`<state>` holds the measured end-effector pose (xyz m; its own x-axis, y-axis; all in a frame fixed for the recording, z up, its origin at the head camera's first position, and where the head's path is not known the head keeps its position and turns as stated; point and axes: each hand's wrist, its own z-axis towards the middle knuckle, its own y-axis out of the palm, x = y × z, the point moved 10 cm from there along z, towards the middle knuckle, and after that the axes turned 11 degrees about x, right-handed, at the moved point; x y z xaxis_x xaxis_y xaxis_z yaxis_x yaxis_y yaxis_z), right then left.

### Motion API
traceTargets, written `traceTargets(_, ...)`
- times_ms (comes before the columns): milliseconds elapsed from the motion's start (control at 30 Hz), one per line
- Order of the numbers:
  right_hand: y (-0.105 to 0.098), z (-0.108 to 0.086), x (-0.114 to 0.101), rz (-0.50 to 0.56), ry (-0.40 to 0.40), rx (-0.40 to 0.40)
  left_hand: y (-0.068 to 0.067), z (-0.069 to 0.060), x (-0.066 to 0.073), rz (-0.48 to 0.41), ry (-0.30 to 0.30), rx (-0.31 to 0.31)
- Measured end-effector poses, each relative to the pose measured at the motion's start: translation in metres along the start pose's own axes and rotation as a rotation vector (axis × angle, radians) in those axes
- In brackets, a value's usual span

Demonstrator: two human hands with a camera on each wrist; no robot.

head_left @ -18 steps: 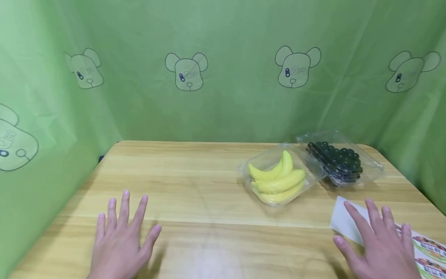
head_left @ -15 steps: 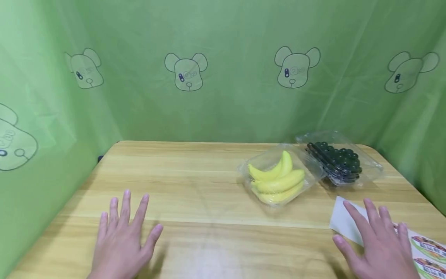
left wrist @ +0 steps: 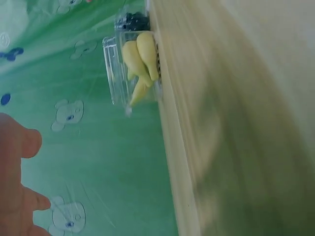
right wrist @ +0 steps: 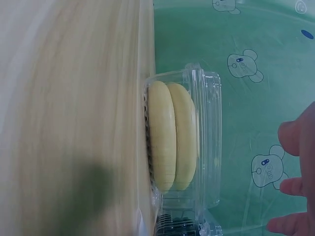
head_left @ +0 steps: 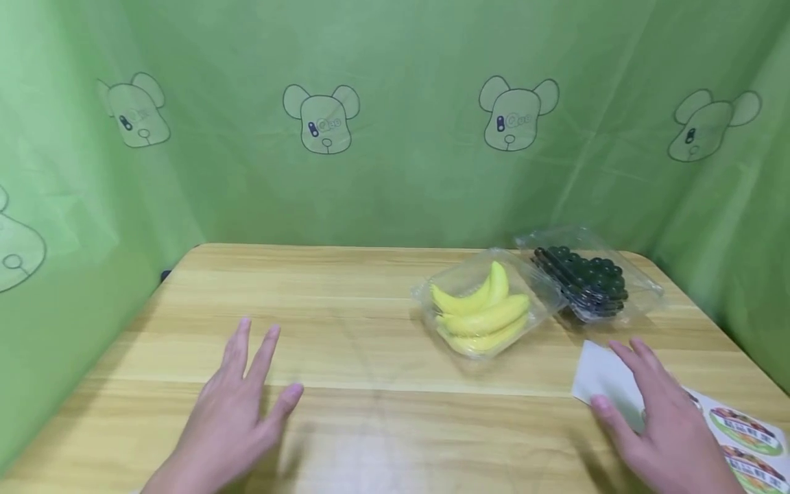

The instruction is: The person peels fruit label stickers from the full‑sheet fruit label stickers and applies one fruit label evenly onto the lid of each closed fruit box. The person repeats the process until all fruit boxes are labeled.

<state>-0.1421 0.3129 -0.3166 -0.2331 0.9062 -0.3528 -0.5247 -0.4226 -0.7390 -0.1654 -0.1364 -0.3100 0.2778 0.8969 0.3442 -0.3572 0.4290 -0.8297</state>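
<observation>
My left hand (head_left: 231, 412) hovers over the left front of the wooden table, fingers spread and holding nothing. Above a white sheet with oval fruit labels (head_left: 743, 429) is my right hand (head_left: 669, 425), its fingers loosely extended; whether it touches the sheet I cannot tell. Yellow bananas (head_left: 484, 322) lie in a clear plastic box (head_left: 537, 274) right of the middle, also seen in both wrist views. Behind it on the right, a second clear box (head_left: 642, 281) holds dark grapes (head_left: 586, 278). Part of the label sheet is hidden under the right hand.
The wooden table (head_left: 308, 288) reaches back to a green curtain (head_left: 407, 192) printed with bear heads, which also hangs along both sides. The two boxes stand touching or overlapping near the back right corner.
Both hands have turned from palms-down toward thumbs-up. The left hand has shifted slightly right and forward. The head view has shifted a little; boxes and sheet appear to lie where they were.
</observation>
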Motion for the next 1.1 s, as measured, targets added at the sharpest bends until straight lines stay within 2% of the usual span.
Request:
traceTargets(167, -0.004, 0.008, -0.001, 0.041, -0.003, 0.007, 0.006, 0.013, 0.015, -0.057, 0.022, -0.009)
traceTargets(400, -0.013, 0.035, 0.006, 0.016, 0.053, 0.028, 0.028, 0.034, 0.036, -0.254, 0.016, -0.086)
traceTargets(533, -0.012, 0.05, 0.011, 0.048, 0.079, -0.007, 0.036, 0.043, 0.041, -0.34, -0.016, -0.104)
traceTargets(833, -0.006, 0.074, 0.022, 0.107, 0.09, -0.061, 0.047, 0.063, 0.049, -0.527, -0.101, -0.07)
traceTargets(967, -0.004, 0.082, 0.024, 0.097, 0.077, -0.063, 0.055, 0.071, 0.056, -0.607, -0.134, -0.091)
traceTargets(1100, -0.002, 0.086, 0.028, 0.088, 0.063, -0.061, 0.063, 0.075, 0.064, -0.644, -0.148, -0.115)
